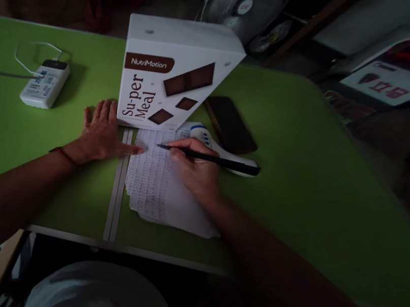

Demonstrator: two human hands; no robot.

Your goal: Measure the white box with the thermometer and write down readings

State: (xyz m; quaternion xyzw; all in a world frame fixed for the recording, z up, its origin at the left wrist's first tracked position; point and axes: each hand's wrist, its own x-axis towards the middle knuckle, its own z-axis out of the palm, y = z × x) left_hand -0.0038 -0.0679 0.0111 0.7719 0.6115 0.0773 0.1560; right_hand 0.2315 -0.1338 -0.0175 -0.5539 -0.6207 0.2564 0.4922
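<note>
My right hand (198, 170) grips a black pen (236, 166), its tip pointing left over the sheets. Under that hand lies a stack of paper (154, 182) with rows of small handwriting on its left half; the right half looks blank. My left hand (102, 130) rests flat on the green table with fingers spread, its thumb reaching the paper's left edge. Just behind the stack stands a white box (142, 31) printed "NutriMotion Su-per Meal". A white handheld device with blue trim (198, 131) lies partly behind my right hand.
A dark phone (230, 124) lies right of the box. On the left a white power block (46, 83) has cables running to it. The green table (298, 198) has a metal seam left of the paper. Beyond it stands a fan (246, 6).
</note>
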